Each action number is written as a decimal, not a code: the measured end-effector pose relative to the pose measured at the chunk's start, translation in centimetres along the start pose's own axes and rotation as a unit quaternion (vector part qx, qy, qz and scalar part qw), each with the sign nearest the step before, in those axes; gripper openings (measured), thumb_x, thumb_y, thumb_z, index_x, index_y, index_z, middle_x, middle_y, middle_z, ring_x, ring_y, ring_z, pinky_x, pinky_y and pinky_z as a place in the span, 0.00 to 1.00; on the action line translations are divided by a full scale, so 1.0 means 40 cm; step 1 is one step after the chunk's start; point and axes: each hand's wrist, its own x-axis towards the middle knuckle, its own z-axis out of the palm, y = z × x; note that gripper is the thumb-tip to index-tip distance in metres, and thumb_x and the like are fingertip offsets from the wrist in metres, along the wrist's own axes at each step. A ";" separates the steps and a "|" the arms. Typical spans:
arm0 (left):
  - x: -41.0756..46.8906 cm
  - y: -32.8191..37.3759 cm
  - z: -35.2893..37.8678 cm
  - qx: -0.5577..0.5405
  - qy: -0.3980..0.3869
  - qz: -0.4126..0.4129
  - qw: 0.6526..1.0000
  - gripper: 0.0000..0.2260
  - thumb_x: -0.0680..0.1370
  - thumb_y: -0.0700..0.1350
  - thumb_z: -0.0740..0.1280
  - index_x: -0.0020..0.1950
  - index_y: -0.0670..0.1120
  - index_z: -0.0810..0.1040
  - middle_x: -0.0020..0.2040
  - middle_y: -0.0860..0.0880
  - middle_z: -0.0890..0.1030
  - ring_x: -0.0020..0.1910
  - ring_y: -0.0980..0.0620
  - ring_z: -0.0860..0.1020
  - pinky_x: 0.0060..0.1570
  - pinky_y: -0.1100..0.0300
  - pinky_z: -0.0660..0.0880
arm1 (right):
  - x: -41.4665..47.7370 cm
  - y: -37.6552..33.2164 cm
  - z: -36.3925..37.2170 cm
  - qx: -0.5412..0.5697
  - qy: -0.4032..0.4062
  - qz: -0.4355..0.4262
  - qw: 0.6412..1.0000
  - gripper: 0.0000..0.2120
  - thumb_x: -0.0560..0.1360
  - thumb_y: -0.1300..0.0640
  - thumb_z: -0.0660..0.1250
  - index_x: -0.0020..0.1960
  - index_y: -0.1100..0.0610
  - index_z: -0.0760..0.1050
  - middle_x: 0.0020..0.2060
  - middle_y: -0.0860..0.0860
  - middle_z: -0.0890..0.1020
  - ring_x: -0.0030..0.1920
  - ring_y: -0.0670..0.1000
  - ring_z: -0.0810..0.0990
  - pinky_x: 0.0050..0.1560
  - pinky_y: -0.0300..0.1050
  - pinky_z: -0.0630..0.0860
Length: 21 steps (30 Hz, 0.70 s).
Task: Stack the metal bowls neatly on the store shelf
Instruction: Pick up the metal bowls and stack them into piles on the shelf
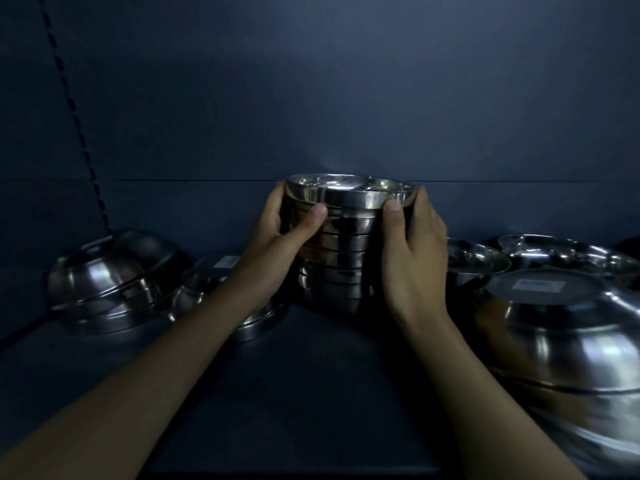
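Note:
A tall stack of several nested metal bowls (346, 251) stands upright, rims up, in the middle of the dark shelf (311, 393). My left hand (280, 237) grips its left side, thumb across the front just below the top rim. My right hand (412, 247) grips the right side, thumb pointing up to the top rim. The stack's base is in shadow, so I cannot tell whether it touches the shelf.
Upside-down bowls (114, 282) sit at the far left, with a smaller upturned bowl (211, 289) behind my left forearm. To the right are an upright bowl (474, 261), a shallow dish (568, 254) and a large inverted bowl stack (568, 344). A slotted upright (74, 109) runs up the back panel.

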 end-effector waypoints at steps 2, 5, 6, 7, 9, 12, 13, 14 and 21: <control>-0.001 -0.001 -0.002 0.014 0.009 -0.002 1.000 0.26 0.74 0.59 0.70 0.68 0.49 0.73 0.65 0.48 0.79 0.66 0.51 0.76 0.68 0.50 0.71 | -0.003 0.002 0.004 -0.011 -0.002 0.004 1.000 0.36 0.77 0.35 0.47 0.69 0.63 0.68 0.65 0.56 0.76 0.69 0.56 0.69 0.70 0.58 0.64; -0.004 -0.004 -0.003 0.036 0.016 -0.007 0.999 0.27 0.73 0.65 0.69 0.67 0.54 0.73 0.68 0.48 0.76 0.69 0.48 0.73 0.71 0.41 0.66 | -0.005 0.006 0.007 -0.016 -0.002 0.001 1.000 0.37 0.77 0.35 0.47 0.69 0.64 0.67 0.65 0.57 0.75 0.69 0.56 0.69 0.70 0.59 0.64; -0.006 -0.005 -0.002 0.041 0.018 -0.012 0.999 0.27 0.73 0.67 0.68 0.67 0.54 0.74 0.68 0.48 0.76 0.69 0.49 0.73 0.71 0.41 0.66 | -0.005 0.006 0.007 -0.018 -0.001 0.000 1.000 0.37 0.77 0.35 0.47 0.69 0.64 0.67 0.66 0.57 0.75 0.69 0.56 0.69 0.71 0.58 0.64; -0.008 -0.006 -0.001 0.045 0.018 -0.016 0.999 0.27 0.72 0.67 0.68 0.66 0.54 0.74 0.67 0.49 0.77 0.69 0.49 0.74 0.71 0.41 0.66 | -0.005 0.007 0.007 -0.019 0.000 -0.001 1.000 0.37 0.77 0.35 0.47 0.70 0.63 0.67 0.66 0.57 0.75 0.70 0.56 0.69 0.71 0.58 0.64; -0.011 -0.009 0.001 0.050 0.014 -0.020 0.998 0.27 0.73 0.67 0.68 0.66 0.53 0.74 0.67 0.49 0.77 0.69 0.49 0.74 0.71 0.41 0.66 | -0.005 0.009 0.006 -0.022 0.003 -0.005 1.000 0.36 0.77 0.35 0.47 0.70 0.63 0.67 0.66 0.57 0.75 0.69 0.57 0.69 0.71 0.58 0.64; -0.012 -0.017 0.002 0.036 0.016 -0.026 0.999 0.25 0.73 0.66 0.69 0.63 0.52 0.76 0.64 0.47 0.79 0.66 0.47 0.76 0.70 0.40 0.68 | -0.006 0.008 0.007 -0.021 0.004 -0.006 1.000 0.36 0.77 0.35 0.48 0.71 0.62 0.66 0.67 0.56 0.75 0.69 0.56 0.70 0.70 0.58 0.65; -0.011 -0.019 0.002 0.029 0.019 -0.028 0.999 0.23 0.73 0.64 0.69 0.61 0.51 0.77 0.63 0.46 0.80 0.65 0.46 0.77 0.69 0.39 0.68 | -0.008 0.009 0.008 -0.021 0.004 -0.007 1.000 0.36 0.77 0.35 0.48 0.71 0.61 0.66 0.67 0.56 0.75 0.69 0.56 0.69 0.70 0.57 0.65; -0.011 -0.020 0.002 0.021 0.023 -0.031 0.999 0.22 0.73 0.63 0.69 0.60 0.51 0.77 0.62 0.45 0.81 0.64 0.45 0.77 0.68 0.38 0.69 | -0.008 0.008 0.008 -0.022 0.005 -0.010 1.000 0.36 0.77 0.35 0.48 0.71 0.61 0.66 0.67 0.56 0.75 0.69 0.56 0.70 0.70 0.57 0.65; -0.014 -0.003 0.003 0.056 0.024 -0.041 0.997 0.23 0.71 0.66 0.69 0.56 0.51 0.79 0.59 0.45 0.82 0.60 0.46 0.79 0.65 0.41 0.72 | -0.007 0.000 -0.002 -0.021 0.009 0.005 1.000 0.32 0.78 0.37 0.51 0.72 0.59 0.67 0.68 0.53 0.75 0.70 0.55 0.69 0.72 0.55 0.65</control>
